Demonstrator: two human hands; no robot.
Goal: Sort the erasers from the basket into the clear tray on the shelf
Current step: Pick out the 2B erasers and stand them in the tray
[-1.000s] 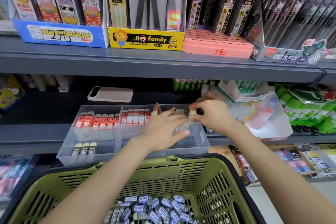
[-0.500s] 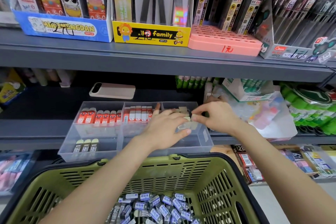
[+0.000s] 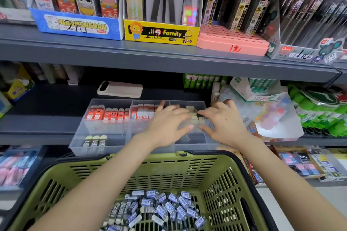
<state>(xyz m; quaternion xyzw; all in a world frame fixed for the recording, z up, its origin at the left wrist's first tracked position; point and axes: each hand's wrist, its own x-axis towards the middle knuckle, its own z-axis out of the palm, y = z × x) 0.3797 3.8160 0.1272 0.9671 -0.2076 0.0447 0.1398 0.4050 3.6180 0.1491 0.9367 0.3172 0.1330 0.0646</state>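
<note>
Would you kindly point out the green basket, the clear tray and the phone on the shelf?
green basket [image 3: 197,160], head view, far rim.
clear tray [image 3: 97,149], head view, front wall.
phone [image 3: 120,89], head view, middle of its back.

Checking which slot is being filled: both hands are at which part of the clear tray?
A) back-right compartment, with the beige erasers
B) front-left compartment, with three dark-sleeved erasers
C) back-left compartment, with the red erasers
A: the left hand and the right hand meet over the back-right compartment of the clear tray, at the beige erasers.
</note>
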